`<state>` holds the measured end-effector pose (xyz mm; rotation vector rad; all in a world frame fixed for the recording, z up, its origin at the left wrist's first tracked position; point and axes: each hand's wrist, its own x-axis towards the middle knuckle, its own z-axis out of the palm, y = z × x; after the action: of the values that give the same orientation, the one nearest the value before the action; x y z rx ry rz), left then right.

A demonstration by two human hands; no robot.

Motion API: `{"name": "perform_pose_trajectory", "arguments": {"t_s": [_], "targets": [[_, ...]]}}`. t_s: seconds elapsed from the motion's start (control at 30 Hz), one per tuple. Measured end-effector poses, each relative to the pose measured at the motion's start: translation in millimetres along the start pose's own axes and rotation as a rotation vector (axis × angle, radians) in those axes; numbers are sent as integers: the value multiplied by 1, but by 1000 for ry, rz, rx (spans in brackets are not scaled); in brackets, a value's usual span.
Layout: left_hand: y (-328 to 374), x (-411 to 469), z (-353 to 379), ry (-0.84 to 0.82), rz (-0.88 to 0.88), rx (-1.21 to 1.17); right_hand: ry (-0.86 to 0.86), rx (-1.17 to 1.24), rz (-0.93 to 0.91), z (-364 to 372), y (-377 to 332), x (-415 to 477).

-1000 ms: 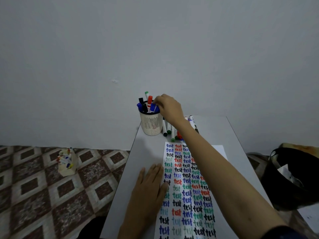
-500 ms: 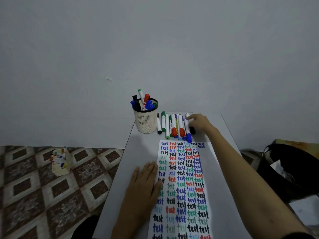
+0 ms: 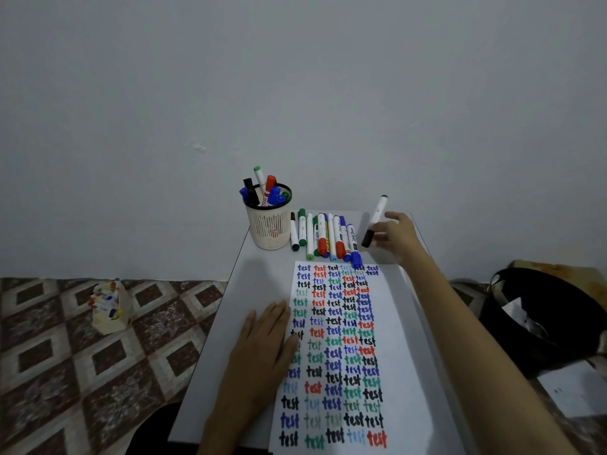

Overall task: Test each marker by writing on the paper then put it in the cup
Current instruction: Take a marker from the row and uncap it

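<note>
One marker is pinched in the right hand over the table's far right, tilted, black cap down, with thumb and fingers curled round its lower barrel near the cap. Flat on the paper's left edge lies the left hand, fingers straight, holding nothing; the cup stands beyond, a row of markers beside it. Light, stiff, slick plastic, I judge — grip mid-barrel and pull the cap straight.
</note>
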<state>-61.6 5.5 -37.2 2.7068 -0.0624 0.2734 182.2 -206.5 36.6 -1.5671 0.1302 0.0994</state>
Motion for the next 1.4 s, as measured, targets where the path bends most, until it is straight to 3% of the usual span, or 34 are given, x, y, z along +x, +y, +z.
{"name": "perform_pose_trajectory", "arguments": {"t_s": [0.07,0.23,0.33,0.47,0.6,0.7,0.87,1.23,1.4], "targets": [[-2,1,1,14,1,-44,-108,110,17,-7,-8,-29],[5,3,-7,156,-14,-257,-500,65,12,-13,8,-106],[26,3,-15,128,7,-384,-705,15,-41,-2,29,-147],[63,2,-23,8,143,-531,-638,3,-160,12,39,-184],[71,-1,-27,-30,95,-628,-514,-19,-254,9,36,-191],[77,-4,-25,-118,79,-638,-521,0,-246,4,35,-191],[87,-13,-8,7,85,-636,-644,145,-174,-2,40,-188],[96,-20,2,112,108,-734,-808,269,-123,-10,46,-182],[92,-19,4,107,88,-707,-845,64,-211,-17,38,-174]]}}
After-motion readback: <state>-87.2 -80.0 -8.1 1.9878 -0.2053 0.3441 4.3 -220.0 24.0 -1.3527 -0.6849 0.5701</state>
